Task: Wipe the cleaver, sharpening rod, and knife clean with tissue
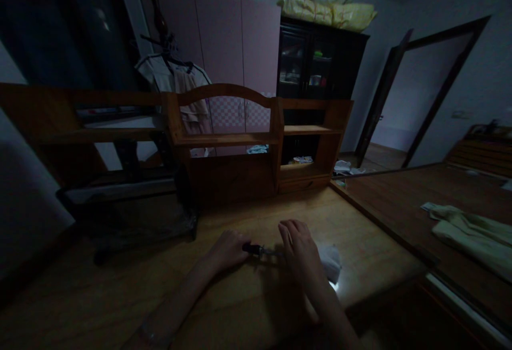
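Note:
My left hand point(228, 249) is closed round the dark handle of a small tool point(258, 250), perhaps a knife or a screwdriver, whose thin metal part points to the right. My right hand point(299, 247) rests over that metal end with its fingers curled down, and a crumpled white cloth or tissue point(331, 262) lies under or just to the right of it. Both hands are low over the wooden desk point(360, 232). The room is dim, so the tool's tip is hidden by my right fingers.
A wooden shelf unit point(232, 142) stands at the back of the desk. To the right lies a bed or platform with pale folded cloth point(468, 230). Behind are a pink wardrobe point(232, 46), a dark glass cabinet point(316, 62) and an open doorway point(416, 94).

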`<state>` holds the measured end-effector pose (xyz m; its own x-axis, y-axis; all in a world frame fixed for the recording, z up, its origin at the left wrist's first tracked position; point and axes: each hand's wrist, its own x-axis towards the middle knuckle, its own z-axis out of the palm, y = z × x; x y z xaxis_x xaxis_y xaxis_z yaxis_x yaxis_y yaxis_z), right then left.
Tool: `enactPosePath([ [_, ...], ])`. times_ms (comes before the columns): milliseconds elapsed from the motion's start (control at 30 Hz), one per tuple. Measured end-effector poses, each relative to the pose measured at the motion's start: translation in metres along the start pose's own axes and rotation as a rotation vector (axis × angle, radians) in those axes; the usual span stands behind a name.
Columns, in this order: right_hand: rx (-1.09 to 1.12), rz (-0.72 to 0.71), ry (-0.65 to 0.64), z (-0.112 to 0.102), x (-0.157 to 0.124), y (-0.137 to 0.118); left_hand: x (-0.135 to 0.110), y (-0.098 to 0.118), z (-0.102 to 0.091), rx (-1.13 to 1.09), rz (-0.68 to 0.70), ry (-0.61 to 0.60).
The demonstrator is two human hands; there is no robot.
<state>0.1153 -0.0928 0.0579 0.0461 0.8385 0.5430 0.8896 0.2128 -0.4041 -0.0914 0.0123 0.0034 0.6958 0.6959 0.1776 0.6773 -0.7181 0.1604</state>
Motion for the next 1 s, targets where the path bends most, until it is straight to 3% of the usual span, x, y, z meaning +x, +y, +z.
enactPosePath([
  [167, 0.034, 0.097, 0.046, 0.009, -0.006, 0.025, 0.0, 0.0, 0.001, 0.014, 0.011, -0.003],
  [367, -0.048, 0.154, 0.111, -0.022, -0.008, 0.095, -0.001, -0.001, -0.001, 0.014, 0.017, -0.002],
  [467, -0.047, 0.17, 0.108, -0.039, -0.01, 0.114, -0.003, -0.001, -0.004, 0.03, 0.035, 0.001],
  [567, 0.016, 0.118, 0.04, -0.051, -0.015, 0.11, -0.003, -0.002, -0.006, 0.043, 0.044, 0.008],
  [733, 0.055, 0.014, -0.194, -0.051, -0.027, 0.078, -0.003, -0.002, -0.005, 0.045, 0.054, 0.033],
  [900, -0.109, -0.243, -0.147, -0.04, -0.046, 0.069, -0.002, -0.002, -0.002, 0.012, 0.032, 0.037],
  [1000, -0.184, -0.301, -0.185, -0.036, -0.06, 0.068, -0.002, -0.004, -0.002, -0.024, 0.009, 0.032],
])
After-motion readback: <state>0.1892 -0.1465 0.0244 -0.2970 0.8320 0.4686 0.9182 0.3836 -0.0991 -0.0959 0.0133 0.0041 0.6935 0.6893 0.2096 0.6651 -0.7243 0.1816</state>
